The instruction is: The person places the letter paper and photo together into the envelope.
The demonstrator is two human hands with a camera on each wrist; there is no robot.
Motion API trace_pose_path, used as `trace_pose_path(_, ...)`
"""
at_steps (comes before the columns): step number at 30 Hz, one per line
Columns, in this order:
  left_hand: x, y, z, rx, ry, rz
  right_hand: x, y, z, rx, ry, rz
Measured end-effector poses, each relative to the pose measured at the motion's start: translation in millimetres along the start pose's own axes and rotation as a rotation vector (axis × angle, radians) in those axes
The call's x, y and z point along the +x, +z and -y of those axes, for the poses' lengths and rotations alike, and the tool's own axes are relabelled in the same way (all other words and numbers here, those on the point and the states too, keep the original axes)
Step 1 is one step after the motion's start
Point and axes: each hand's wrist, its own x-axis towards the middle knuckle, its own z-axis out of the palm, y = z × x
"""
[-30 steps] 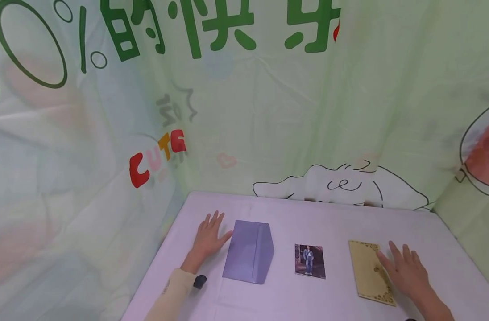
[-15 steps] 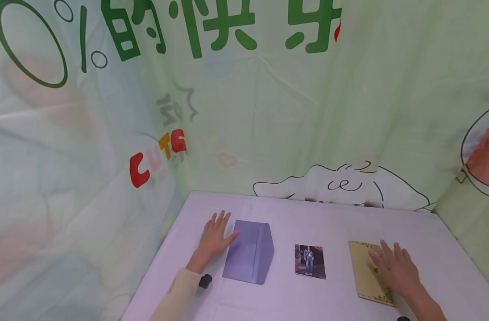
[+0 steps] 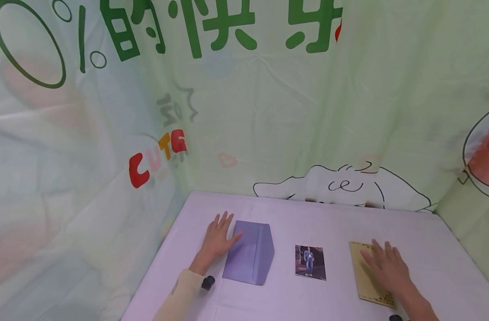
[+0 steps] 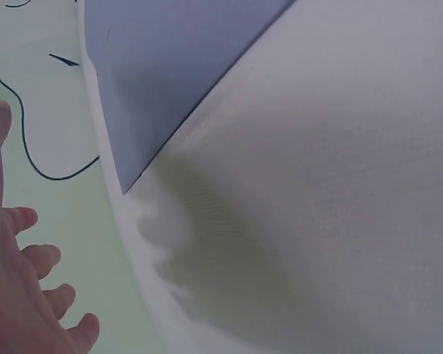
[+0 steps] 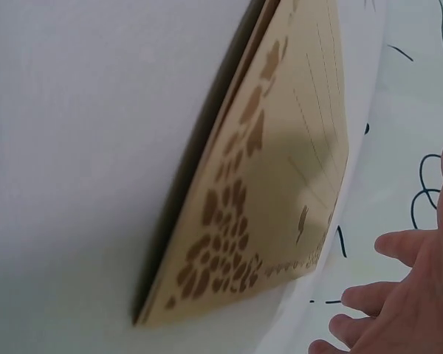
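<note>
Your left hand (image 3: 215, 240) and right hand (image 3: 389, 269) are spread, empty, so maybe pinch that lower-right floral-bordered card (image 3: 366, 281) by its edges.

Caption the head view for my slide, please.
Left hand by a purple envelope, right hand over a gold card, photo lying between.

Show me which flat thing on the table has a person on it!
The small photo in the middle: it shows someone standing, while the purple envelope looks plain and the tan card has brown patterns.
</note>
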Motion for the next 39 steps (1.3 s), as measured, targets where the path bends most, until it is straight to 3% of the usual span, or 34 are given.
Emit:
trace_pose_path(13,5.0,9.9,-2.2,0.006,0.023,-0.014,7,11.3,17,-0.009,-0.030,-0.024)
trace_pose_path(24,4.2,13.0,-6.1,-0.008,0.018,0.023,10,21.3,34,-0.019,-0.042,-0.051)
trace_pose_path(39,-1.0,20.7,-8.9,-0.040,0.054,-0.023,19,38.0,59,-0.020,-0.088,-0.070)
